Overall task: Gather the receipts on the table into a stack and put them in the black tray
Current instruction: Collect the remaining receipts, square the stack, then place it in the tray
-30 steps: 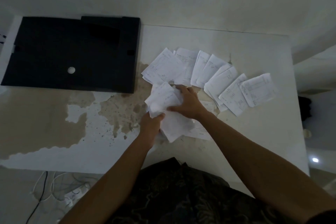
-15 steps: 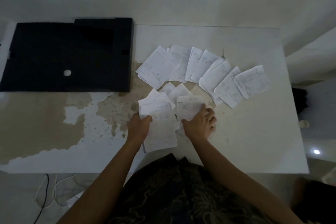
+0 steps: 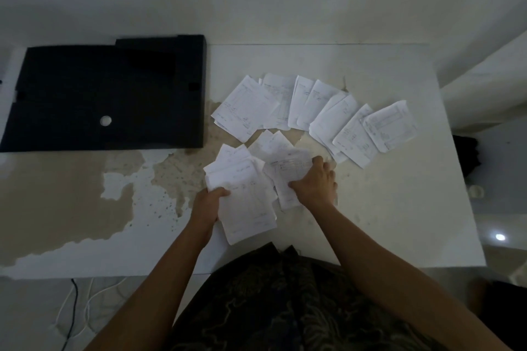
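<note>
Left hand (image 3: pixel 209 202) grips the gathered stack (image 3: pixel 242 196) by its left edge, low over the near tabletop (image 3: pixel 399 222). Right hand (image 3: pixel 313 182) is on a loose receipt (image 3: pixel 288 172) just right of the stack, fingers hooked over its far edge and thumb on the near side, so it looks grasped and not just pressed. The key relation is that the unfetched fan of receipts (image 3: pixel 313 111) lies ahead of both hands and sweeps right. Its arc runs left-right, each slip pointing roughly away from the body, so the right hand is nearer to most of it. Black tray (image 3: pixel 108 94) sits far-left, long axis left-right, on the left hand's side, with no receipts in it. Versus half a second ago, the right hand has reached further forward across that receipt; stack and fan are unmoved.
</note>
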{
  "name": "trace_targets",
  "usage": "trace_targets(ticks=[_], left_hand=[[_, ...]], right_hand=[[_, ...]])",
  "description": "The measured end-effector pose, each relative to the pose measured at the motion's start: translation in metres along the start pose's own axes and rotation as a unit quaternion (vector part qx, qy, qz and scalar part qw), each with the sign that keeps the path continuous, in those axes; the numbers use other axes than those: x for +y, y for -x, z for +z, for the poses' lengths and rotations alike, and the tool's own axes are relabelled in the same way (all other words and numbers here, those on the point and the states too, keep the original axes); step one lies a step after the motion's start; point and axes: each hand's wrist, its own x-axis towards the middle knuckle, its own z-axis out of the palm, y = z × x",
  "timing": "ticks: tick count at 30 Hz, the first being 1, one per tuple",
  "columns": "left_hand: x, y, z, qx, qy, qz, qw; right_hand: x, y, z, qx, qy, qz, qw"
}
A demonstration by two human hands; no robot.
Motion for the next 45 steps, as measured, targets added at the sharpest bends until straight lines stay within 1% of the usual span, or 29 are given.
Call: trace_targets(ticks=[3, 5, 7, 8, 10, 12, 15, 18, 22, 24, 25, 28, 30, 32, 34, 37, 38, 39, 41, 43, 45], left_hand=[[-0.007, 0.002, -0.015, 0.017, 0.062, -0.021, 0.998], [-0.013, 0.004, -0.023, 0.017, 0.101, -0.029, 0.994], [-0.016, 0.008, -0.027, 0.003, 0.13, -0.036, 0.991], [-0.017, 0.012, -0.026, -0.006, 0.143, -0.04, 0.989], [-0.018, 0.016, -0.026, -0.021, 0.161, -0.048, 0.986], [-0.02, 0.017, -0.026, -0.03, 0.173, -0.056, 0.983], [-0.021, 0.014, -0.029, -0.026, 0.177, -0.066, 0.982], [-0.023, 0.01, -0.029, -0.031, 0.169, -0.067, 0.983], [-0.031, 0.006, -0.03, -0.027, 0.184, -0.072, 0.98], [-0.033, 0.005, -0.029, -0.029, 0.193, -0.078, 0.978], [-0.034, 0.004, -0.029, -0.029, 0.198, -0.08, 0.976], [-0.038, 0.004, -0.03, -0.028, 0.201, -0.072, 0.976], [-0.039, 0.005, -0.03, -0.034, 0.205, -0.065, 0.976], [-0.038, 0.007, -0.03, -0.038, 0.208, -0.065, 0.975], [-0.037, 0.01, -0.029, -0.036, 0.2, -0.061, 0.977], [-0.036, 0.012, -0.028, -0.034, 0.176, -0.055, 0.982], [-0.035, 0.012, -0.028, -0.032, 0.173, -0.054, 0.983], [-0.036, 0.012, -0.029, -0.029, 0.172, -0.052, 0.983], [-0.037, 0.011, -0.029, -0.028, 0.169, -0.05, 0.984], [-0.04, 0.011, -0.028, -0.033, 0.169, -0.047, 0.984], [-0.04, 0.013, -0.026, -0.029, 0.172, -0.045, 0.984]], right_hand=[[-0.001, 0.001, -0.006, -0.032, -0.154, 0.004, 0.988], [-0.001, 0.002, -0.007, -0.037, -0.185, -0.007, 0.982], [-0.004, 0.008, -0.002, -0.042, -0.191, -0.017, 0.98], [-0.006, 0.01, 0.002, -0.031, -0.162, -0.038, 0.986], [-0.012, 0.007, 0.014, -0.004, -0.05, -0.114, 0.992], [-0.02, 0.0, 0.021, -0.018, 0.009, -0.169, 0.985], [-0.034, -0.019, 0.023, -0.062, 0.036, -0.199, 0.977], [-0.047, -0.026, 0.023, -0.072, 0.06, -0.239, 0.967], [-0.053, -0.016, 0.032, -0.076, 0.059, -0.281, 0.955], [-0.053, -0.01, 0.038, -0.084, 0.031, -0.28, 0.956], [-0.053, -0.006, 0.04, -0.095, 0.006, -0.265, 0.96], [-0.054, 0.002, 0.038, -0.121, -0.091, -0.199, 0.968], [-0.054, 0.003, 0.032, -0.133, -0.153, -0.157, 0.967], [-0.052, 0.0, 0.025, -0.147, -0.19, -0.113, 0.964], [-0.048, -0.004, 0.023, -0.17, -0.167, -0.106, 0.965], [-0.046, -0.008, 0.029, -0.2, -0.082, -0.139, 0.966], [-0.047, -0.006, 0.032, -0.192, -0.054, -0.158, 0.967], [-0.047, -0.005, 0.036, -0.167, -0.02, -0.184, 0.968], [-0.045, -0.001, 0.046, -0.095, 0.047, -0.227, 0.968], [-0.044, 0.009, 0.051, -0.067, 0.061, -0.232, 0.969], [-0.043, 0.018, 0.054, -0.053, 0.087, -0.255, 0.962]])
